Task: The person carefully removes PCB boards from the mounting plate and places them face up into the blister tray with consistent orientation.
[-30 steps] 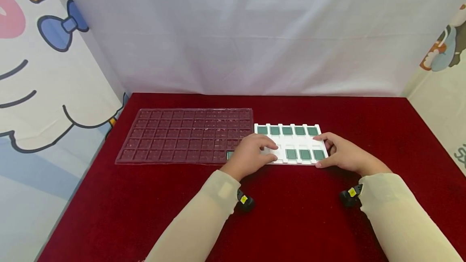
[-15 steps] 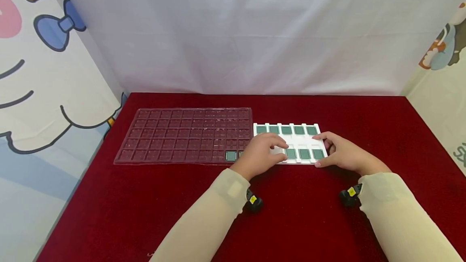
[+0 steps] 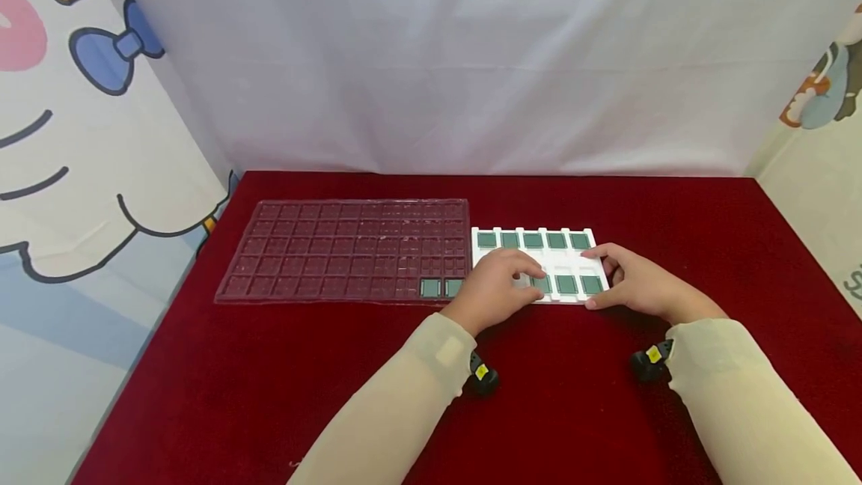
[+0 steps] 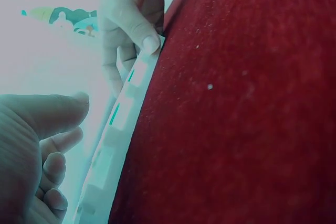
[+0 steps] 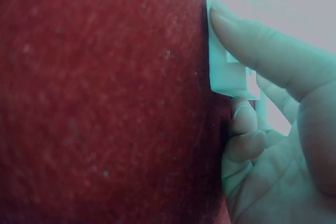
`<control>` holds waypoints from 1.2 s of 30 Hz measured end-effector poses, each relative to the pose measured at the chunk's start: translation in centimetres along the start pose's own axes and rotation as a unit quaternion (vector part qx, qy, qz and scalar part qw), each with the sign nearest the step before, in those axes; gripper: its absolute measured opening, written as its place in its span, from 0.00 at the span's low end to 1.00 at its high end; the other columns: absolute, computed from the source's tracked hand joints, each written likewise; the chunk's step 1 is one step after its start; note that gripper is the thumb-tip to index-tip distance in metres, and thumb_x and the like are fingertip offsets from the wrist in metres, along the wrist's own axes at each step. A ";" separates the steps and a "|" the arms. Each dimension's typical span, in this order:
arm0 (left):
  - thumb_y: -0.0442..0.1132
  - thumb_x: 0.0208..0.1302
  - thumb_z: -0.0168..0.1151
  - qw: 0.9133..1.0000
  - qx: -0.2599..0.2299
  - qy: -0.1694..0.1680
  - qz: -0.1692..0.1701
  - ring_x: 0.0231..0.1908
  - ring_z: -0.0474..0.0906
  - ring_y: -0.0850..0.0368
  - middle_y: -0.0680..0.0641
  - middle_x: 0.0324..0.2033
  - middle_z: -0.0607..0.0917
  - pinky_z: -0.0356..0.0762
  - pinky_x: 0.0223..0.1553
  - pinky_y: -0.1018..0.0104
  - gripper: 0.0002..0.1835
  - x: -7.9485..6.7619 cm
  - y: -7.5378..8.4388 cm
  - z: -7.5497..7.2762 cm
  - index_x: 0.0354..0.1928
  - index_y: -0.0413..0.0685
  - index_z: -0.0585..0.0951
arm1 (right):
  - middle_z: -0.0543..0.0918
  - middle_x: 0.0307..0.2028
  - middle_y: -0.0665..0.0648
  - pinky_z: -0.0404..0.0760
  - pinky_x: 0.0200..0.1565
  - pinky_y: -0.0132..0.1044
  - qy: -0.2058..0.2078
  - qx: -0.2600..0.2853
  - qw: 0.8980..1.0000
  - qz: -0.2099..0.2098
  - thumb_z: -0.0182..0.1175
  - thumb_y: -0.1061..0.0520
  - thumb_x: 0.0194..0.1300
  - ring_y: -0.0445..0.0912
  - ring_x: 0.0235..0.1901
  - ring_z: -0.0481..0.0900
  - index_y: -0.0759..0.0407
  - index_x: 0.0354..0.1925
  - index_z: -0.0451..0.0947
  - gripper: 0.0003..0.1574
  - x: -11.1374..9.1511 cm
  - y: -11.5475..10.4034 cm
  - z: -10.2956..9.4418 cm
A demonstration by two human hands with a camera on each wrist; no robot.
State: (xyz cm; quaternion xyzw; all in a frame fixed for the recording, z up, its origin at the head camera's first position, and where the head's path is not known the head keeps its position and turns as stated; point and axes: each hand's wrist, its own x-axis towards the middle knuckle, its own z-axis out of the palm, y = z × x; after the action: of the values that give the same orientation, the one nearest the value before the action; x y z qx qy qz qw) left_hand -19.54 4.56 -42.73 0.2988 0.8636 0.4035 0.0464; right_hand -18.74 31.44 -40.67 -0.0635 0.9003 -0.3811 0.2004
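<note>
A white tray [image 3: 571, 256] lies on the table, holding small green square chips [image 3: 566, 285] in a back row and a front row. My right hand [image 3: 636, 284] grips its right end, thumb at the front corner and fingers along the side. In the right wrist view the thumb [image 5: 247, 38] rests on the tray's edge. Over the tray's front left part is my left hand [image 3: 501, 283], its fingertips close over a green chip in the front row. Thumb and fingers stand apart with nothing between them in the left wrist view. The left hand hides part of the tray.
A clear plastic tray [image 3: 337, 245] with many square pockets lies to the left, right beside the white tray. Two green chips [image 3: 430, 288] sit in its front right pockets. Red cloth [image 3: 572, 395] covers the table, and a white curtain [image 3: 471, 81] hangs behind.
My left hand has moved right over the white tray, away from the clear tray, uncovering the two green chips there. My right hand stays at the white tray's end.
</note>
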 end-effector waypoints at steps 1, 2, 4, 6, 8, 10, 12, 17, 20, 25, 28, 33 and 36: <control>0.39 0.65 0.73 1.000 0.000 -0.001 0.002 0.49 0.78 0.61 0.57 0.49 0.86 0.76 0.51 0.75 0.12 0.1 0.1 0.1 0.50 0.52 0.91 | 0.73 0.45 0.62 0.76 0.37 0.35 0.001 -0.001 1.000 -0.002 0.79 0.54 0.57 0.53 0.40 0.71 0.65 0.72 0.62 0.53 0.0 0.0 0.0; 0.39 0.64 0.73 1.000 0.000 -0.001 0.003 0.49 0.78 0.61 0.57 0.49 0.87 0.75 0.51 0.75 0.12 0.2 0.1 0.2 0.50 0.52 0.91 | 0.73 0.44 0.62 0.75 0.37 0.35 0.001 -0.002 1.000 -0.003 0.79 0.54 0.57 0.52 0.40 0.71 0.65 0.72 0.62 0.53 0.0 0.0 0.0; 0.39 0.64 0.73 1.000 0.005 -0.003 0.003 0.50 0.78 0.61 0.57 0.48 0.87 0.75 0.53 0.74 0.12 0.3 0.3 0.3 0.50 0.52 0.91 | 0.73 0.44 0.62 0.75 0.37 0.35 0.001 -0.003 1.000 -0.005 0.78 0.55 0.57 0.52 0.39 0.70 0.65 0.72 0.62 0.53 0.0 0.0 0.0; 0.40 0.64 0.74 1.000 0.015 -0.004 0.004 0.51 0.78 0.61 0.57 0.48 0.87 0.74 0.54 0.74 0.12 0.4 0.4 0.4 0.50 0.52 0.91 | 0.73 0.44 0.62 0.75 0.36 0.35 0.001 -0.004 1.000 -0.006 0.78 0.55 0.57 0.52 0.39 0.70 0.65 0.72 0.62 0.53 0.0 0.0 -0.1; 0.41 0.64 0.74 1.000 0.028 -0.006 0.006 0.53 0.78 0.61 0.57 0.49 0.87 0.73 0.57 0.73 0.13 0.5 0.6 0.5 0.50 0.52 0.91 | 0.72 0.44 0.62 0.75 0.36 0.35 0.002 -0.004 1.000 -0.004 0.78 0.54 0.57 0.52 0.39 0.70 0.65 0.72 0.62 0.53 -0.1 -0.1 -0.1; 0.41 0.64 0.74 0.999 0.039 -0.008 0.007 0.54 0.78 0.61 0.58 0.49 0.87 0.72 0.59 0.73 0.13 0.6 0.7 0.6 0.50 0.53 0.91 | 0.72 0.44 0.62 0.74 0.36 0.35 0.002 -0.004 1.000 -0.005 0.78 0.55 0.57 0.52 0.39 0.70 0.65 0.72 0.62 0.53 -0.1 -0.1 -0.1; 0.41 0.64 0.74 0.999 0.047 -0.008 0.008 0.56 0.78 0.62 0.59 0.49 0.87 0.70 0.62 0.72 0.13 0.7 0.7 0.7 0.50 0.54 0.91 | 0.72 0.44 0.62 0.75 0.36 0.35 0.001 -0.003 1.000 -0.003 0.78 0.54 0.57 0.52 0.39 0.70 0.65 0.72 0.62 0.53 -0.2 -0.2 -0.1; 0.42 0.64 0.74 0.998 0.056 -0.008 0.007 0.57 0.78 0.62 0.59 0.49 0.88 0.67 0.65 0.71 0.12 0.9 0.6 0.8 0.50 0.54 0.91 | 0.72 0.45 0.62 0.74 0.36 0.35 -0.001 -0.004 1.000 0.003 0.78 0.54 0.57 0.52 0.40 0.70 0.64 0.73 0.62 0.53 -0.2 -0.3 -0.1; 0.42 0.64 0.74 0.998 0.057 -0.005 0.004 0.56 0.78 0.63 0.59 0.48 0.88 0.68 0.64 0.72 0.12 0.9 0.4 0.9 0.50 0.54 0.91 | 0.72 0.45 0.62 0.75 0.36 0.35 -0.003 -0.004 1.000 0.008 0.79 0.53 0.57 0.52 0.40 0.70 0.64 0.73 0.62 0.54 -0.1 -0.2 -0.1; 0.42 0.63 0.75 0.999 0.034 0.006 -0.011 0.45 0.78 0.64 0.59 0.47 0.88 0.74 0.53 0.73 0.12 0.9 0.2 0.9 0.48 0.54 0.91 | 0.72 0.46 0.62 0.75 0.37 0.35 -0.004 -0.002 1.000 0.006 0.79 0.53 0.57 0.53 0.40 0.70 0.63 0.73 0.62 0.54 0.0 -0.1 -0.1; 0.42 0.63 0.75 0.999 0.033 0.006 -0.017 0.45 0.78 0.64 0.59 0.47 0.88 0.73 0.53 0.73 0.12 0.9 0.1 0.9 0.48 0.55 0.91 | 0.72 0.45 0.62 0.76 0.37 0.35 -0.003 -0.002 1.000 0.003 0.79 0.54 0.56 0.53 0.40 0.71 0.64 0.73 0.62 0.54 0.1 -0.1 -0.1; 0.43 0.63 0.75 0.998 0.053 -0.002 -0.019 0.54 0.79 0.61 0.58 0.48 0.88 0.70 0.62 0.71 0.12 0.9 0.1 1.1 0.48 0.55 0.91 | 0.72 0.45 0.62 0.75 0.37 0.35 -0.004 -0.001 1.000 0.005 0.79 0.54 0.56 0.53 0.40 0.70 0.64 0.73 0.62 0.54 0.0 -0.1 -0.1; 0.43 0.63 0.75 0.998 0.057 -0.004 -0.021 0.55 0.79 0.61 0.58 0.48 0.88 0.70 0.62 0.71 0.11 1.0 0.0 1.2 0.48 0.55 0.91 | 0.72 0.45 0.62 0.75 0.37 0.35 -0.003 -0.001 1.000 0.006 0.79 0.53 0.56 0.53 0.40 0.71 0.64 0.73 0.62 0.54 0.0 0.0 -0.1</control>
State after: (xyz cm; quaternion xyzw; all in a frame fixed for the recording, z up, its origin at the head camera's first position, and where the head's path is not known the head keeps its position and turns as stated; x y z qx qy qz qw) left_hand -20.00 5.93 -43.37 0.2848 0.8909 0.3516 0.0410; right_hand -18.77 31.46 -40.59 -0.0600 0.9005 -0.3787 0.2052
